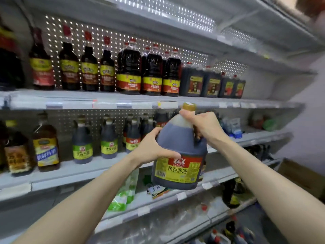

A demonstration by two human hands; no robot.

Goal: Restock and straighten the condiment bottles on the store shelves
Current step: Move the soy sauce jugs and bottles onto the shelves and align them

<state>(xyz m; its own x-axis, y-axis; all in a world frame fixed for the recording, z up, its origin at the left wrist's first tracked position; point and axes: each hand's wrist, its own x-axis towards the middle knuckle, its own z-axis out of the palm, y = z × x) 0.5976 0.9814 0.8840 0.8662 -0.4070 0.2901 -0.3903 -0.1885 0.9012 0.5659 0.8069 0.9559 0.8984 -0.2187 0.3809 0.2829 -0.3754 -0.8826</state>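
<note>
Both hands hold one big jug of dark sauce in the air, in front of the shelves and touching none of them. The left hand is clamped on the jug's left flank, thumb across the front just above the label. The right hand is wrapped round the handle at the jug's upper right, just below the gold cap.

The jug's long axis is close to upright, with the cap leaning a little toward the shelves. The cap reaches level with the front lip of the upper shelf, and the jug's base hangs lower than the middle shelf behind it. So any slot lies beyond the jug, away from the person. The right hand carries the weight and the left one steers, so I judge the coming move to be a push forward after a lift.

The label is yellow and red and reads 黄豆酱油. To the jug's left on the middle shelf stand smaller dark bottles with green labels that seem to read 清香米醋, though blur makes this uncertain. Above the jug, square dark jugs stand on the upper shelf, their labels too blurred to read.
</note>
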